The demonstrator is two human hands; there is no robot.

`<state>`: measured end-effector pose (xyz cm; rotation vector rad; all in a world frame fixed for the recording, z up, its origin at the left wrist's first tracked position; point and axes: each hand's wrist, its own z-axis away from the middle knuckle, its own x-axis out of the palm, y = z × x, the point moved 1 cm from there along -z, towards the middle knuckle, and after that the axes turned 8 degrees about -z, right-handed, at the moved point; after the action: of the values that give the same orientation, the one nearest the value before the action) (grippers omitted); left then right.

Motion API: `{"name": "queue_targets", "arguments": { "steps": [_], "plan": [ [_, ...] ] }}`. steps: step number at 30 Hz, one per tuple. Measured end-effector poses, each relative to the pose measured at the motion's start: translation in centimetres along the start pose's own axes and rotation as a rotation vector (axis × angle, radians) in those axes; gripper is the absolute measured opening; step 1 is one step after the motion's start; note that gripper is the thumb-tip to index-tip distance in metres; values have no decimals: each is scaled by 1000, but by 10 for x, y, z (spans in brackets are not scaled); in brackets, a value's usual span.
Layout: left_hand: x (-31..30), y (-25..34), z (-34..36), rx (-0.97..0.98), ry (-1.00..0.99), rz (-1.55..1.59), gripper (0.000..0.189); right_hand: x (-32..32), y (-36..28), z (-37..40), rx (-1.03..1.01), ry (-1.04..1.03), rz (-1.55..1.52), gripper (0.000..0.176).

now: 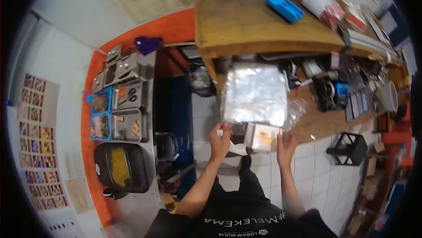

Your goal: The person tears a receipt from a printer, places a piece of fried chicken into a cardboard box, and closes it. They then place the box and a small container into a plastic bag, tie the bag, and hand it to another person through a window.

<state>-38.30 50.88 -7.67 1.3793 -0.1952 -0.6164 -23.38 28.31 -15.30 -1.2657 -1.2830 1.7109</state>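
Note:
My left hand (220,142) is closed in a pinch, with a crumpled white tissue-like piece (238,149) trailing from it to the right. On the other side, my right hand (286,146) is open, fingers spread and pointing up, right at the side of a small flat box (262,137) with a white and orange printed top. The box lies between both hands at the near edge of the shelf. Just beyond it is a large square pack in shiny clear plastic (255,95), its near corner close to my left fingertips.
Above the lower shelf (307,128) juts a wooden tabletop (246,18) with a blue plastic part (284,7). Tools and a blue-black device (336,95) sit at right. A black stool (347,149) stands on the tiled floor. Metal trays (127,126) and a black tub (138,167) line the left counter.

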Motion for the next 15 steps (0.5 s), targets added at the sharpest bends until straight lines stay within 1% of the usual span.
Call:
{"name": "queue_targets", "arguments": {
  "steps": [1,2,3,4,5,6,8,9,10,11,12,13,14,15],
  "plan": [
    [-4,11,-5,-5,58,43,39,7,-22,9,69,-48,-192,47],
    [-6,22,-4,-107,81,168,42,18,-65,18,336,-349,-395,41],
    [-2,24,-2,-122,74,196,42,36,-110,33,618,-639,-588,35],
    [4,24,-5,-126,58,227,41,61,-142,37,631,-693,-628,30],
    [3,16,-15,-53,-48,163,36,85,-163,35,642,-741,-662,24],
    [2,11,-24,26,-149,104,32,109,-156,27,445,-648,-460,23],
    [-17,10,-49,396,-73,-108,22,155,-132,11,336,-777,-281,23],
    [-28,7,-65,293,-165,-60,17,168,-130,-2,286,-789,-189,24],
    [-39,3,-81,183,-249,-17,21,185,-152,-11,454,-782,-276,28],
    [-49,0,-97,71,-324,18,31,208,-159,-13,636,-760,-480,33],
    [-64,-5,-120,62,-375,85,34,230,-166,-13,821,-707,-675,38],
    [-76,-31,-143,-43,-377,196,31,251,-156,-18,990,-646,-986,44],
    [-93,-21,-161,-136,-347,238,26,264,-154,-24,1001,-672,-1030,60],
    [-108,-40,-184,-54,-254,56,26,276,-157,-26,909,-703,-901,63]
  ]
}}
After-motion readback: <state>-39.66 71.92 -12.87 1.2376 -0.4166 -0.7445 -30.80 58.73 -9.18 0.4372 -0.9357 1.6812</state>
